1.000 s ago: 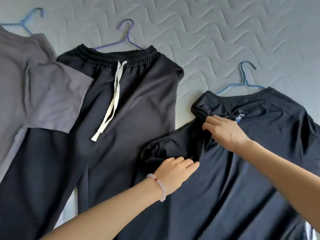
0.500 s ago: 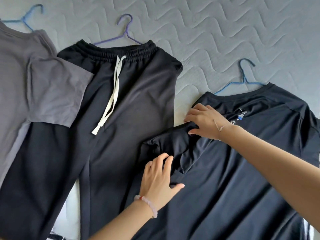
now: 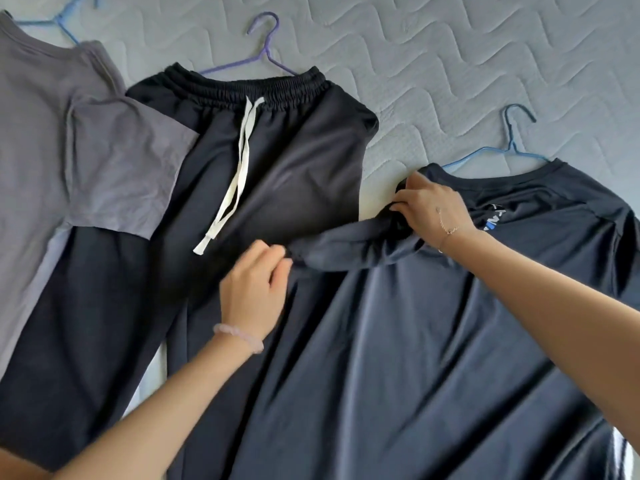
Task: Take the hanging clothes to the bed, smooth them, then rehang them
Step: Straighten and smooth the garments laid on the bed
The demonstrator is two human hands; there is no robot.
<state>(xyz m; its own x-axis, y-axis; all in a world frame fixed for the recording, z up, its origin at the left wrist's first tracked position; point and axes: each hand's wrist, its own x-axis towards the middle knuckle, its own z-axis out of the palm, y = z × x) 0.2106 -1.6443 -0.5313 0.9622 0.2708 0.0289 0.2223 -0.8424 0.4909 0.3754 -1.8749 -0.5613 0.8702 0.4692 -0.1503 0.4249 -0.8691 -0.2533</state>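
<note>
— Starting with the left hand (image 3: 254, 289): clenched or released?
— Curled; pinching the cuff end of the sleeve (image 3: 346, 249) between thumb and fingers; pink bead bracelet (image 3: 239, 337) round that wrist.
— And the right hand (image 3: 433, 211)?
— Also grasping; fingers bunched into the cloth at the shoulder of the navy T-shirt (image 3: 415, 341), just where the sleeve begins; thin chain (image 3: 446, 230) across the back of the hand and wrist.
— So stretched between the two?
— Yes; sleeve drawn out leftward, creased and rolled along its length, cuff end lying over the right edge of the black trousers (image 3: 294, 174).
— Where exactly, that T-shirt?
— Flat on the bed (image 3: 450, 64), at the right; body wrinkled, spreading down toward the near edge; small white and blue print by the right wrist, too hidden to read; blue hanger (image 3: 509, 147) inside the neckline, hook lying on the quilted cover.
— Further out?
— Trousers in the middle, waistband up, pale drawstring (image 3: 235, 188) trailing down the front; purple hanger (image 3: 266, 50) showing above the waistband.
— And far left?
— Grey T-shirt (image 3: 52, 133), one sleeve overlapping the trousers; light blue hanger (image 3: 59, 22) at its collar, partly cut off by the frame.
</note>
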